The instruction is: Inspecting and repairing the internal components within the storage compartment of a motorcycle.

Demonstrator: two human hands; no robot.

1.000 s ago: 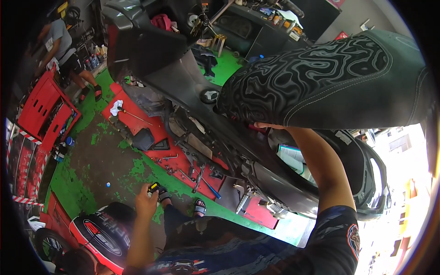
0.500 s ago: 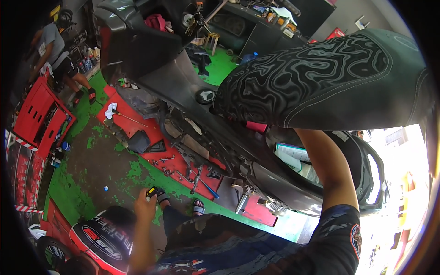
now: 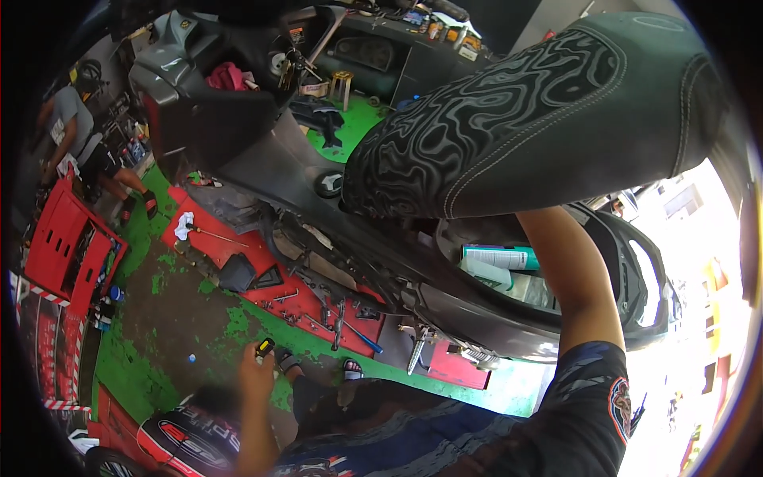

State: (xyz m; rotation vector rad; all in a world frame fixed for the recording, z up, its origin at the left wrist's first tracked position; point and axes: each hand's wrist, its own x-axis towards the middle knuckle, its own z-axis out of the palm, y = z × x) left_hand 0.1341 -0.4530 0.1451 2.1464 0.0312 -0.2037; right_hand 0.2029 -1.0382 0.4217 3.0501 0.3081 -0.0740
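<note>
One red tool cart (image 3: 67, 246) stands far left, with one person (image 3: 79, 143) beyond it. The left hand (image 3: 256, 372) pinches one small yellow-black tool (image 3: 264, 347) low, above the red mat (image 3: 262, 262) strewn with tools. One scooter's raised seat (image 3: 517, 119) hides the right hand; its grip cannot be told. The underseat bin (image 3: 636, 262) holds one green can (image 3: 501, 257).

Seat (image 3: 524, 119) — matt, stitched, embossed swirls. Scooter body (image 3: 262, 159) — smooth dark plastic. Floor (image 3: 159, 318): rough concrete, green paint worn patchy.
</note>
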